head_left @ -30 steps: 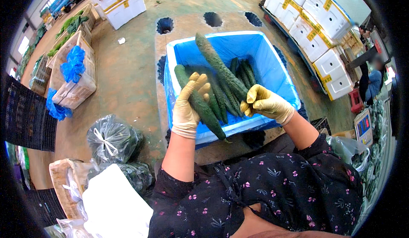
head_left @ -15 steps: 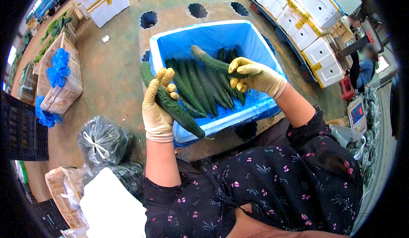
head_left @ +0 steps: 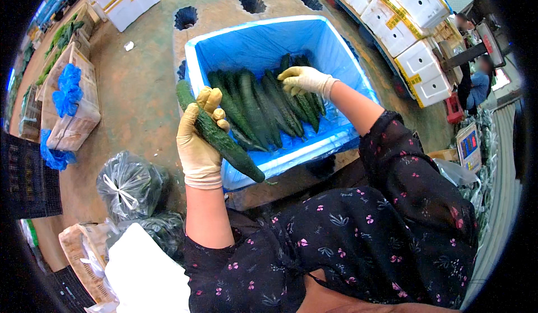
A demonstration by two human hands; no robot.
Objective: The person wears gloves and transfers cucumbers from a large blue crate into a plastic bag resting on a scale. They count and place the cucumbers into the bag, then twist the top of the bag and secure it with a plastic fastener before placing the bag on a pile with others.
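Note:
My left hand (head_left: 200, 139), in a cream glove with yellowed fingertips, grips a long dark green cucumber (head_left: 227, 145) that slants across the box's near left edge. Inside the white foam box (head_left: 193, 61), lined with blue plastic film, several more cucumbers (head_left: 260, 108) lie side by side. One of them, toward the left of the row, is blurred. Over the right part of this row is my gloved right hand (head_left: 307, 81), its fingers loosely bent and apart with no cucumber in them. Its fingertips are close above the cucumbers; whether they touch cannot be told.
Beneath the box is a brown stand with round dark holes (head_left: 253, 3). Stacked white foam boxes (head_left: 392, 27) stand at the far right, near people and a scale (head_left: 468, 147). Crates (head_left: 78, 103) of green vegetables line the left. Tied dark plastic bags (head_left: 131, 187) sit near left.
My right hand has let go of the cucumber it held above the box and has moved slightly back and left. My left hand still grips its cucumber. The whole view has shifted a little.

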